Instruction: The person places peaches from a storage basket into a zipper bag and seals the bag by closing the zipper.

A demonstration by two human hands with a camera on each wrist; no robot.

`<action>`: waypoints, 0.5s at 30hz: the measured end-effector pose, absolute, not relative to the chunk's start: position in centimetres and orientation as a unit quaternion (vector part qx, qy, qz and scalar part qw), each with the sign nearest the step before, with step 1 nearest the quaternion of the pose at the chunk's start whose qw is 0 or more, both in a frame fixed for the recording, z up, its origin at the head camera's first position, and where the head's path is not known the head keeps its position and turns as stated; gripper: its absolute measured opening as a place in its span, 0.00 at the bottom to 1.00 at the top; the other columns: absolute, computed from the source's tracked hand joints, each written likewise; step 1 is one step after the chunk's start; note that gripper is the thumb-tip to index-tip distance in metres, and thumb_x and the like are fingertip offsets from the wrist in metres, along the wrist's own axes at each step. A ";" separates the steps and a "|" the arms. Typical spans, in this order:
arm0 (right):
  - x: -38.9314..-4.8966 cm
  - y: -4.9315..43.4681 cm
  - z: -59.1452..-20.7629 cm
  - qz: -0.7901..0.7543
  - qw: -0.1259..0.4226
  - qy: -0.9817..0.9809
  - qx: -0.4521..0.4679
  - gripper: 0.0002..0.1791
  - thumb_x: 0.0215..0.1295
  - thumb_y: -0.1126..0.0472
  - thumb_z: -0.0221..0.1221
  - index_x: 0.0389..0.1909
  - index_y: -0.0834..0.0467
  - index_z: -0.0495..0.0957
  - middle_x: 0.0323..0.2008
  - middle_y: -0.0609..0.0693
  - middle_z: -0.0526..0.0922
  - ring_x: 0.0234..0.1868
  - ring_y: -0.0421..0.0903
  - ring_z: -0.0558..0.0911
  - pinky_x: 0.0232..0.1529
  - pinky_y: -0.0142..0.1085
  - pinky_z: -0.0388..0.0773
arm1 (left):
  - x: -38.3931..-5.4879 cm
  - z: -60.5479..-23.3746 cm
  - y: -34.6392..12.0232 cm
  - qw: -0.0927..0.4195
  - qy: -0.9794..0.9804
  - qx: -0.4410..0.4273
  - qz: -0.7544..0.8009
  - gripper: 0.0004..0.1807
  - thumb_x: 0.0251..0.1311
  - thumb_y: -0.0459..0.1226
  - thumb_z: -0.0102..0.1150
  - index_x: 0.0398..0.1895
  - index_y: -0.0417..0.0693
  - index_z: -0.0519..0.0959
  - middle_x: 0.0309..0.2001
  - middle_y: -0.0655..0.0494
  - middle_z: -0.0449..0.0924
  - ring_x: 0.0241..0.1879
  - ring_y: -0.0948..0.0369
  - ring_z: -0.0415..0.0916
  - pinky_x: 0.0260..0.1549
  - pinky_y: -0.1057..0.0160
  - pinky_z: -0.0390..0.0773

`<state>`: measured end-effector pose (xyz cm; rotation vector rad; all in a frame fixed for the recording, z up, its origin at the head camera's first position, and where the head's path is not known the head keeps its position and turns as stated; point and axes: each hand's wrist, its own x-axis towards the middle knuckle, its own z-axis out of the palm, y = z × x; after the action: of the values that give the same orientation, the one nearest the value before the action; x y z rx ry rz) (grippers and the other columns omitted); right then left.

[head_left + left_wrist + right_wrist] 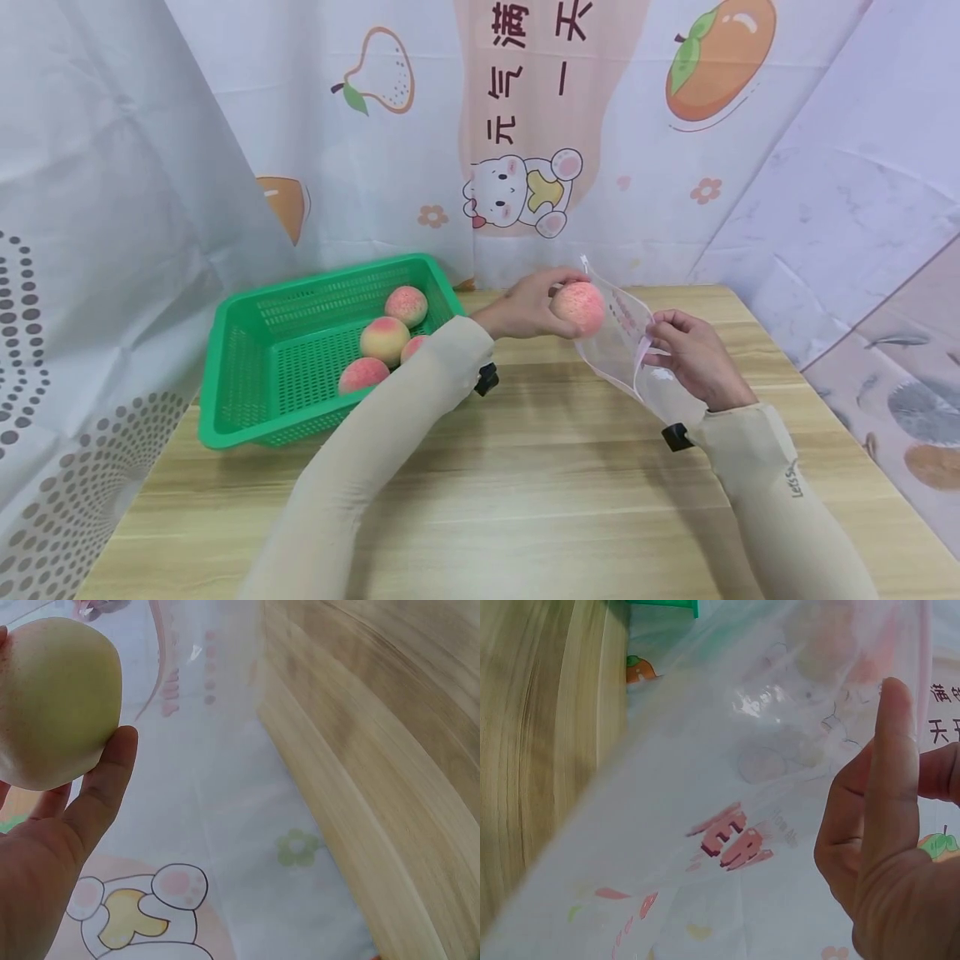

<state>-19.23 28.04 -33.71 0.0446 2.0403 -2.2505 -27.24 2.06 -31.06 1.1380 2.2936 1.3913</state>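
- Held in left hand [528, 307] above far part of table [525, 500], right of basket [303, 367]: 1 peach [579, 308], at left side of clear bag [617, 350]. Cannot tell whether past bag's mouth or just in front.
- With left hand: curled part-way round peach, thumb on near side, fingers on far side, parted by fruit's width.
- With right hand [693, 354]: pinching bag by pink edge [641, 358], thumb and fingers nearly together on film, index rather straight in right wrist view.
- Judging peach by matte, speckled skin: probably light, fairly firm, not very slippery; perhaps easily dented or scuffed.
- Best taken round widest part with thumb and 2 or 3 fingertips, without squeezing hard, leaving right side clear of fingers.
- Judging bag by creases and shine: very light, limp, slick, likely to fold shut or cling if let go.
- Best held at stiffer-looking pink edge, with mouth spread; avoid plucking at loose film below, likely to slide or crumple.
- In basket, toward right side: 4 other peaches [385, 340] visible, 1 partly hidden by left sleeve [420, 383].
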 end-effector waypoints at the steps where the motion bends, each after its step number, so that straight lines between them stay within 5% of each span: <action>1: -19.2 28.1 -33.7 -0.741 0.051 0.670 0.013 0.03 0.74 0.66 0.53 0.38 0.59 0.74 0.38 0.48 0.73 0.36 0.39 0.80 0.36 0.31 0.83 | -27.2 -31.0 2.2 0.114 0.781 0.393 0.472 0.38 0.50 0.31 0.72 0.67 0.40 0.69 0.62 0.49 0.72 0.56 0.54 0.73 0.46 0.65 0.81; 15: -19.0 27.8 -33.7 -0.751 0.050 0.658 0.008 0.04 0.74 0.66 0.52 0.37 0.60 0.73 0.35 0.48 0.75 0.34 0.39 0.80 0.35 0.31 0.83 | -26.7 -31.3 3.9 0.113 0.791 0.419 0.430 0.41 0.49 0.31 0.72 0.69 0.39 0.68 0.63 0.48 0.71 0.53 0.57 0.72 0.44 0.67 0.80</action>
<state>-18.98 27.81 -33.68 0.0234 2.0034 -2.2873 -26.69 3.87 -31.34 1.2297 2.3212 1.2628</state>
